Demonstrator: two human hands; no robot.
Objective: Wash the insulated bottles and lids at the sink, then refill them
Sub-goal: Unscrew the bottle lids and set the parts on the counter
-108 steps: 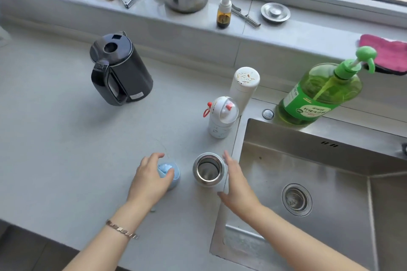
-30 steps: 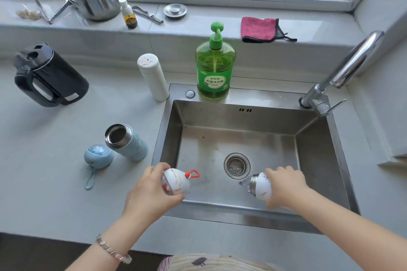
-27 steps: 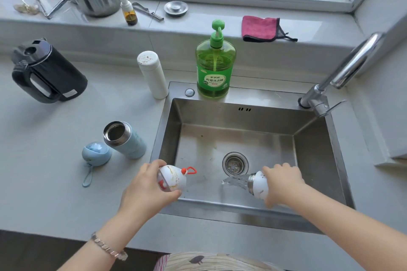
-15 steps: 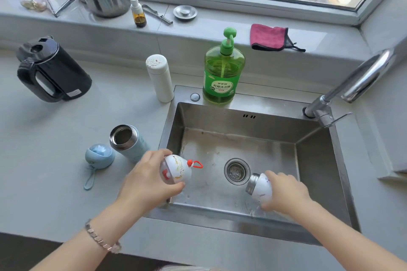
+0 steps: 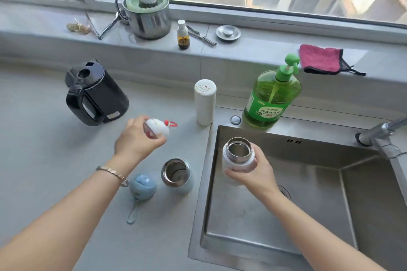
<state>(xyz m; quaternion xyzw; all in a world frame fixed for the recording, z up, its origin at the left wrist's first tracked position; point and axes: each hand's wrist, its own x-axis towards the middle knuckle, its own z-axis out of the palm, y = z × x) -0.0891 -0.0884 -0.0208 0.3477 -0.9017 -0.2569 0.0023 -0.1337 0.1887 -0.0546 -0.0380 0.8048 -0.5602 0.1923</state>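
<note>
White steel-lined bottle [image 5: 235, 159] stood upright, mouth up, my right hand [image 5: 253, 175] curled round it over the sink [image 5: 208, 182] edge; my left hand [image 5: 137, 142] clutched its domed lid [image 5: 158, 128] at ten o'clock, above the worktop [image 5: 44, 160].

A white lid [image 5: 157, 130] with a red loop and red marks is being shown, as is a small white bottle [image 5: 239, 158] with a silver steel mouth. A pale blue bottle [image 5: 178, 176] and a matching pale blue lid [image 5: 142, 186] are being set off against the light grey bench [image 5: 44, 149]. A black kettle [image 5: 94, 94], a tall white bottle [image 5: 205, 103] flecked red-brown on top, a green detergent bottle [image 5: 272, 99] with a green-and-white label and a pink cloth [image 5: 320, 58] edged in black are being seen.
</note>
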